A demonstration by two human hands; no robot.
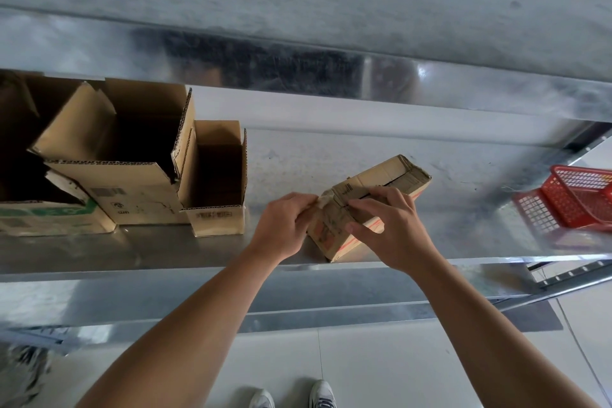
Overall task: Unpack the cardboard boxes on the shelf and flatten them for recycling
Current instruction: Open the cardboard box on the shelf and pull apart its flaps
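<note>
Gripping small closed box (374, 195) with both hands at front edge of shelf (331, 149): left hand (284, 225) pinches its near end, right hand (390, 228) curls over its top. Open boxes (132, 175) stand left, well apart; red basket (576, 195) right.

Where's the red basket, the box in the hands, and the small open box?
Red basket (576, 202): head view, mesh side wall.
Held box (371, 175): head view, top face.
Small open box (215, 217): head view, front wall.
</note>
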